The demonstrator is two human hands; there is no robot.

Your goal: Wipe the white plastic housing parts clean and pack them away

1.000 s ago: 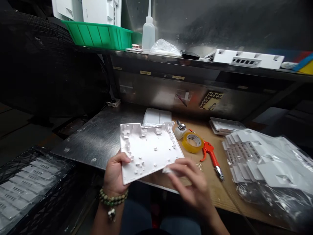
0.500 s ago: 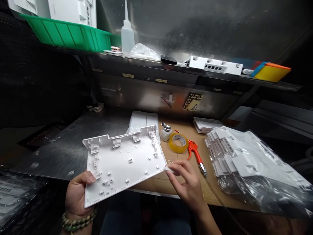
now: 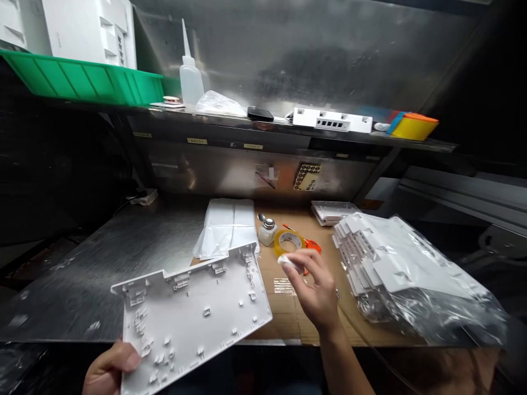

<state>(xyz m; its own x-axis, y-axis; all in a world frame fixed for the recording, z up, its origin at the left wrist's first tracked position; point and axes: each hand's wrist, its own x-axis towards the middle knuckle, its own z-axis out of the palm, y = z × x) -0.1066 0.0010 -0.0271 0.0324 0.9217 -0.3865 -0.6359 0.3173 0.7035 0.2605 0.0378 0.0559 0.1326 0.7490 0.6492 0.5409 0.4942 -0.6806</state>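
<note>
left hand (image 3: pixel 109 367) and near corner of white panel (image 3: pixel 191 329) cut off below; orange tool (image 3: pixel 313 245) part-hidden behind right hand (image 3: pixel 315 291) | panel over front edge of bench (image 3: pixel 164 230), long axis rising rightward, notched side facing back | smooth plastic, clips, posts | left grasps panel's left end; right pinches white wad (image 3: pixel 284 260), material unclear

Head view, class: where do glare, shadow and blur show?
Head view: glints streak the clear plastic bag; head view: deep shadow fills the far left; head view: the lower left corner looks smeared, the white plastic housing fairly crisp.
</note>
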